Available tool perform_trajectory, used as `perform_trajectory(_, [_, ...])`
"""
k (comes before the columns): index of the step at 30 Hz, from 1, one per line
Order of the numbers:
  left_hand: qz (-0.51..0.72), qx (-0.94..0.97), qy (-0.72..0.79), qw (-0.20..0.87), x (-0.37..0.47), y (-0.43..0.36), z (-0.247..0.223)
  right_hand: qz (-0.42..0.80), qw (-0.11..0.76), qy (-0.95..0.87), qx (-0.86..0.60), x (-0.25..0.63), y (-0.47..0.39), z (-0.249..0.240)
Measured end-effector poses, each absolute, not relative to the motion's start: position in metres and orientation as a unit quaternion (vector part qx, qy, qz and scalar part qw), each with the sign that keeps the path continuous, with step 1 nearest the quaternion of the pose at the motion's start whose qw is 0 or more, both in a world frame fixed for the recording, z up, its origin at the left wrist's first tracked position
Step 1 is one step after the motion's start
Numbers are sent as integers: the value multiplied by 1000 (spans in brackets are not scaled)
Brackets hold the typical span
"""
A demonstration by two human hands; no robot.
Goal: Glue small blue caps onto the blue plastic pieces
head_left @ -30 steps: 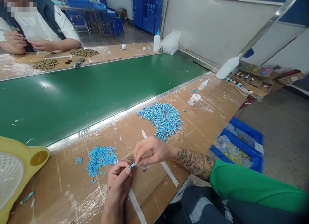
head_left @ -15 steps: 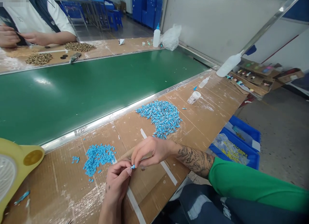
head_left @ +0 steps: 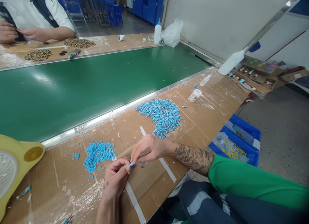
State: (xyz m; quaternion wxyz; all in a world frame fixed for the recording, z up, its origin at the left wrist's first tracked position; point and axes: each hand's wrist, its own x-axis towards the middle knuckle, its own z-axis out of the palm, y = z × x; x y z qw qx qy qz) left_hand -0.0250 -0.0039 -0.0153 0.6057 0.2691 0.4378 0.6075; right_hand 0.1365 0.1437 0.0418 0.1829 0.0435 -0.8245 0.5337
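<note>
The left hand (head_left: 115, 175) and right hand (head_left: 147, 149) pinch a small blue piece (head_left: 131, 164) between their fingertips, its long axis unclear; the blue rings (head_left: 98, 152) lie far-left, nearer the left hand.

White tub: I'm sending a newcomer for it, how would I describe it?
Find the green belt, then the cardboard along its near side. Right of the large blue pile is the white tub: short and broad-topped, while the small bottle beyond it tapers to a tip.

Head-worn view, looking forward and steeply down
</note>
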Motion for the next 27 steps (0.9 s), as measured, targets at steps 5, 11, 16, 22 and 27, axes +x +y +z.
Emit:
perform_trajectory(5, [595, 265, 442, 616, -27, -6, -17, 547, 182, -815, 51, 136, 146, 36])
perform_trajectory(11, [618, 231, 430, 616, -26, -4, -19, 550, 200, -810, 32, 134, 143, 32])
perform_trajectory(16, [654, 222, 425, 586, -24, -4, -15, 559, 231, -796, 19, 132, 138, 31])
perform_trajectory(22, [697, 232, 433, 522, -19, -11, -10, 511, 219, -830, 51, 133, 137, 33])
perform_trajectory(27, [688, 240, 499, 469, -6, -19, -6, 451, 197, -870, 18, 134, 131, 36])
